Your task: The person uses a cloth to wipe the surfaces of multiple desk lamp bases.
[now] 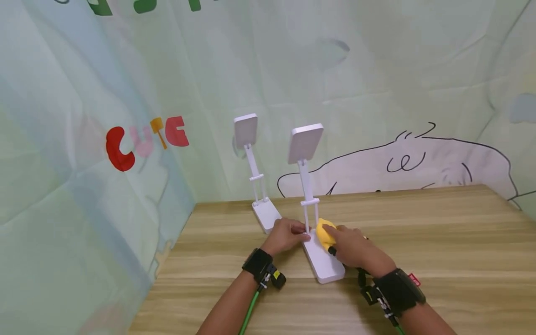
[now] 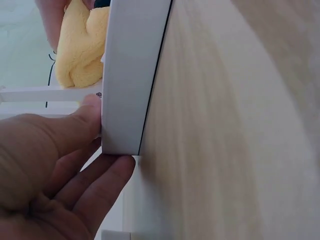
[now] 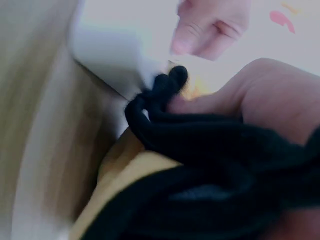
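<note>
A white folding phone stand (image 1: 326, 266) stands upright on the table, its plate raised and tilted on a jointed arm. My left hand (image 1: 285, 236) pinches the far left corner of its base, thumb on top and fingers at the edge, as the left wrist view shows. On the base's right side, my right hand (image 1: 352, 245) grips a soft yellow cloth (image 1: 324, 233) and presses it against the base near the arm's foot. Black cord-like parts (image 3: 200, 135) of the cloth fill much of the blurred right wrist view. The right fingers are partly hidden.
A second white phone stand (image 1: 267, 214) stands behind and left of my left hand. The wood-grain table (image 1: 439, 242) reaches back to a printed cloth backdrop (image 1: 377, 93). Green cables (image 1: 251, 304) run from both wrist cameras.
</note>
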A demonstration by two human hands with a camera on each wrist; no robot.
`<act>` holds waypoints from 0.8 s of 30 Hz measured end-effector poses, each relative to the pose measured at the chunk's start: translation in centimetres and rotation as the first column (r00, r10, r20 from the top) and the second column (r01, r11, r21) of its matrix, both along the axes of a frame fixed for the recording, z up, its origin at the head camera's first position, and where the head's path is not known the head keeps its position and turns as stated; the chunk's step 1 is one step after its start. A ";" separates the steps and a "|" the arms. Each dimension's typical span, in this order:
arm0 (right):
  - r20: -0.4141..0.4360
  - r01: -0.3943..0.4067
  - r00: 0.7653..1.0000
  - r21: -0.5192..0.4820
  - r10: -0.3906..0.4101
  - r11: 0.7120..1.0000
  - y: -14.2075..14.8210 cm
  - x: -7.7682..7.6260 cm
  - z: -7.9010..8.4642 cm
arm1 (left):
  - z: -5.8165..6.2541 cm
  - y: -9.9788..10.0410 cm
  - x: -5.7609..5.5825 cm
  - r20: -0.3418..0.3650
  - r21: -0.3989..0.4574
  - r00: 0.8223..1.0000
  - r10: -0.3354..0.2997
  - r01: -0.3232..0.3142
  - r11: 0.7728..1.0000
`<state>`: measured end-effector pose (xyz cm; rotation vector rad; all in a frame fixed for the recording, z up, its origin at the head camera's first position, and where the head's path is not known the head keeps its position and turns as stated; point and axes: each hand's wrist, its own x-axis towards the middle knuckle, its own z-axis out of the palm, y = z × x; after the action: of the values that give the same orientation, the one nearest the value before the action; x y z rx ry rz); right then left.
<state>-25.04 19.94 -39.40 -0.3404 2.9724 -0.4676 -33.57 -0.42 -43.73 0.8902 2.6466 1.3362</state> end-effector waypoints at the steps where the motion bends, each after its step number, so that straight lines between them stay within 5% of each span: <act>1: 0.002 -0.001 1.000 0.007 0.001 1.000 -0.1 0.1 -0.1 | -0.1 0.0 0.0 0.008 0.002 1.000 0.003 -0.003 1.000; 9: -0.057 -0.090 0.994 0.040 0.092 0.995 0.1 1.6 -0.1 | -0.1 0.2 -0.1 -0.039 -0.030 0.999 -0.003 0.002 1.000; 24: -0.250 -0.119 0.958 0.107 0.143 0.987 1.3 8.7 -2.9 | 0.1 -0.2 -0.1 -0.022 0.007 1.000 0.021 -0.021 1.000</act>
<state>-16.37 21.27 -42.30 -0.6296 3.1776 -0.2924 -33.67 -0.64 -43.64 0.8853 2.6764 1.3487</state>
